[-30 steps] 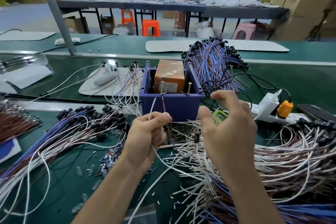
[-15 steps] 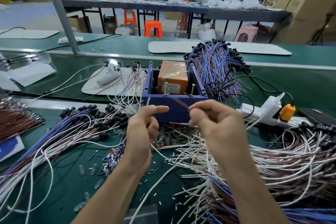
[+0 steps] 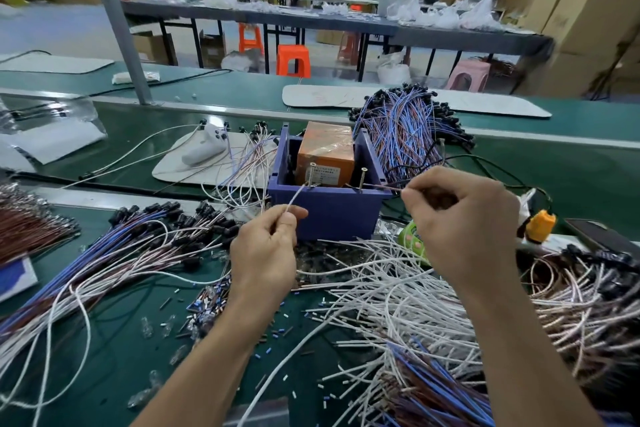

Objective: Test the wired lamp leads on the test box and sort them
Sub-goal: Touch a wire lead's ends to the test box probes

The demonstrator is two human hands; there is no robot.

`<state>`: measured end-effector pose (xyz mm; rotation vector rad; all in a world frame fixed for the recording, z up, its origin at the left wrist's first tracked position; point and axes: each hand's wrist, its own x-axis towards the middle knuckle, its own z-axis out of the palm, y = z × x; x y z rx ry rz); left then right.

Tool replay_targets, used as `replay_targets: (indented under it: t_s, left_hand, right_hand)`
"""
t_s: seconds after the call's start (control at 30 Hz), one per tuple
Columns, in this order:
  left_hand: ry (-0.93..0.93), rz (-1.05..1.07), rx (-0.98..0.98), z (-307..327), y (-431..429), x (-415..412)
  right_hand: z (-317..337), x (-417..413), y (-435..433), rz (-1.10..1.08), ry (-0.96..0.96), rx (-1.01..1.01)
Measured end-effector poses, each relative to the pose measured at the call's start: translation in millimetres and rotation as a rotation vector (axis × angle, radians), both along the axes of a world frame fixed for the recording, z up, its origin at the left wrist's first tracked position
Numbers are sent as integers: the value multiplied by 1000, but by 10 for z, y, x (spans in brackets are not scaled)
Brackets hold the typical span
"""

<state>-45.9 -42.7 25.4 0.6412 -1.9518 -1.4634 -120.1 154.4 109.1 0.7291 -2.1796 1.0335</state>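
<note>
Green worktop, factory hall behind. Blue test box at centre, orange unit inside. Left hand pinches white lead, end reaching left screw on box's front rim. Right hand pinches brown lead, end reaching right screw; actual contact too fine to tell. Loose white leads piled beneath hands; blue bundle behind box.

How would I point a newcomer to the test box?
Find the green bench and look at its middle, just beyond the left hand and right hand. The test box is the purple open bin holding an orange block, with two screws standing on its front rim, unlike the loose wire bundles around it.
</note>
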Motion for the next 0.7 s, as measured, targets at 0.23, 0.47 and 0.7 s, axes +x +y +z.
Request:
replay_targets:
  t_s: [0.23,0.47,0.7]
  left_hand:
    - [41,12,38,64,11,16]
    - [18,61,-28,50,22,-5]
    - [46,54,5,76,10,2]
  right_hand:
    - [-11,-136,-51,-1,-5,13]
    - [-4,-187,-38,42,-41,6]
    - [-45,-210,-64,53,-74,-6]
